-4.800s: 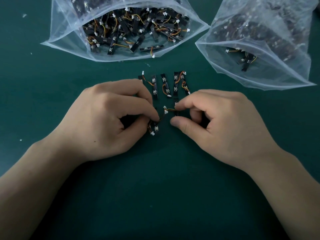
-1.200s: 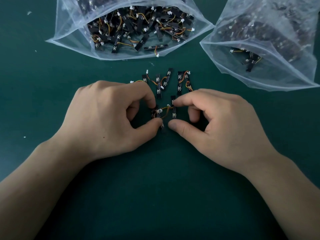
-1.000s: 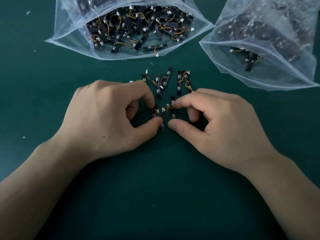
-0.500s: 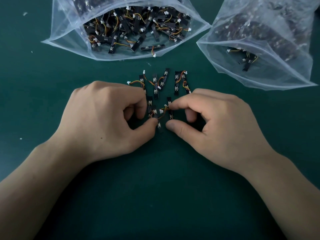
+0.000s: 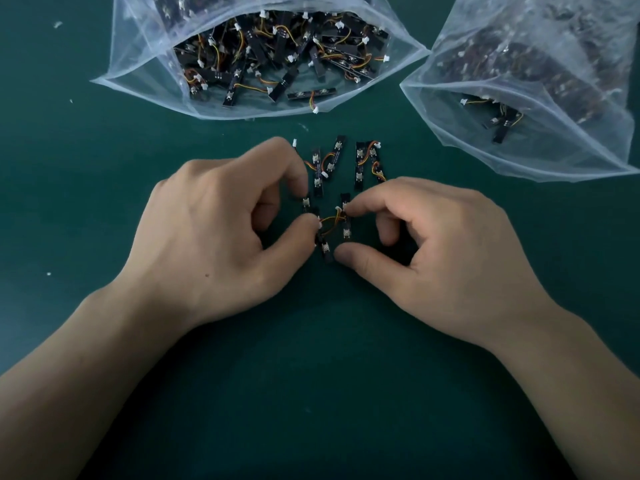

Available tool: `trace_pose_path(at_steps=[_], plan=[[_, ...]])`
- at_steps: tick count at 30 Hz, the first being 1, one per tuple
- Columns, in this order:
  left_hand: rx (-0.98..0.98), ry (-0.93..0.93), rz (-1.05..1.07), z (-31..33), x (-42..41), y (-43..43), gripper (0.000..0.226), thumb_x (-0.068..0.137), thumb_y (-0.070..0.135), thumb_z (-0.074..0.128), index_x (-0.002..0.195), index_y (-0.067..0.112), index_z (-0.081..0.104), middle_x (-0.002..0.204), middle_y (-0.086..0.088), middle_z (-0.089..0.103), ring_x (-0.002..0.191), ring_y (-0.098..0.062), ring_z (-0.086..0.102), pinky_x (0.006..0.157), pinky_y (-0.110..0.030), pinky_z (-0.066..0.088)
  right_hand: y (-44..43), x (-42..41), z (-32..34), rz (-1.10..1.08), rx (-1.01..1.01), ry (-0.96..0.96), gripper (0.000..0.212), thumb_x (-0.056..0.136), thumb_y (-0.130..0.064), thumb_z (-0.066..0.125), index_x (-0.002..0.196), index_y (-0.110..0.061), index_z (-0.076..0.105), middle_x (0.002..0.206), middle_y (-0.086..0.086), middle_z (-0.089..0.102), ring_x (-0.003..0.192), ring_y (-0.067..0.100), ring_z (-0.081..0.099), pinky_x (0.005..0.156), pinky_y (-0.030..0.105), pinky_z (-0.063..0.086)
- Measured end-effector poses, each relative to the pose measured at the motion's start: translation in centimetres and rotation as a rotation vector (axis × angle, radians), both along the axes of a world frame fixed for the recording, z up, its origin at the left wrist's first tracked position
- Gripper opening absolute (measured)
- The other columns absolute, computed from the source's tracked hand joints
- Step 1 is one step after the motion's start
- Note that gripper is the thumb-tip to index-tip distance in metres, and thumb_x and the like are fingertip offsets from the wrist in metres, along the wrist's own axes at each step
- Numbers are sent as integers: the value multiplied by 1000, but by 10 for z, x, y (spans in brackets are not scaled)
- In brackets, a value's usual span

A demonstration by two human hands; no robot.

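Observation:
Two small black circuit strips joined by orange and yellow wires lie between my hands on the green mat. My left hand [image 5: 221, 230] pinches the left strip [image 5: 308, 206] between index finger and thumb, its lower end [image 5: 325, 251] poking out below the thumb. My right hand [image 5: 446, 244] presses its index fingertip on the right strip [image 5: 346, 226], with the thumb just below it; whether it truly grips is unclear. The wire loop [image 5: 330, 223] runs between the two strips.
Several more wired strips [image 5: 360, 164] lie in a row just beyond my fingers. An open clear bag [image 5: 138, 74] full of such strips sits at the back left. A second clear bag [image 5: 588, 147] holding a few lies at the back right.
Both hands shifted slightly while working the two strips; the left strip turned more upright and the left index finger moved up along it. The right hand stays on its strip.

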State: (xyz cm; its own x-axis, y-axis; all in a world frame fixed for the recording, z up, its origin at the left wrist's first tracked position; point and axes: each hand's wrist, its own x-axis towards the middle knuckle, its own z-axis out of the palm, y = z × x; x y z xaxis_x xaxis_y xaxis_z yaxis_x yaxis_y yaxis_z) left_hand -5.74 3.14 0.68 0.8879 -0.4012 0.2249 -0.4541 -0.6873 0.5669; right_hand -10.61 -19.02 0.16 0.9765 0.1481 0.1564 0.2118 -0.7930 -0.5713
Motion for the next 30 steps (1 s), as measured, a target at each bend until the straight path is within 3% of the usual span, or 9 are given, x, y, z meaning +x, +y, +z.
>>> trace_pose_path(at_steps=[3, 8, 17, 19, 25, 30], plan=[[31, 5, -9, 0, -1, 0, 21, 80, 36, 65, 101, 35, 67, 63, 7, 52, 59, -14, 51, 58, -36, 48, 1, -1, 1, -10, 2, 5, 36, 82, -64, 73, 106, -37, 67, 76, -14, 54, 64, 3, 49, 59, 30, 41], [63, -9, 7, -1, -1, -1, 8, 79, 37, 67, 84, 30, 68, 57, 8, 51, 57, -10, 52, 55, -34, 47, 1, -1, 3, -16, -8, 10, 38, 81, -67, 70, 105, -37, 66, 76, -14, 53, 65, 4, 50, 59, 30, 40], [63, -13, 3, 1, -1, -2, 25, 81, 53, 62, 76, 29, 62, 56, 8, 51, 57, -10, 52, 55, -29, 41, 2, -1, 4, -19, -11, 17, 39, 81, -67, 71, 106, -37, 68, 76, -14, 53, 66, 5, 51, 60, 30, 41], [63, -19, 5, 1, -1, -3, 27, 82, 55, 62, 76, 29, 61, 56, 9, 51, 56, -9, 52, 55, -28, 37, 2, -1, 4, -20, -9, 18, 39, 81, -67, 71, 107, -38, 68, 76, -15, 53, 65, 5, 51, 59, 30, 40], [71, -14, -9, 0, -1, 0, 20, 76, 49, 67, 90, 35, 64, 61, 9, 54, 58, -11, 52, 57, -33, 47, 2, -1, 4, -17, -11, 15, 38, 82, -66, 71, 107, -37, 68, 76, -15, 53, 66, 4, 50, 60, 30, 40], [82, 4, -24, 1, 0, 1, 15, 73, 44, 66, 83, 33, 64, 60, 8, 55, 61, -15, 54, 56, -30, 45, 2, -1, 4, -16, -11, 17, 39, 82, -66, 70, 107, -37, 68, 76, -15, 53, 66, 5, 51, 60, 30, 41]])
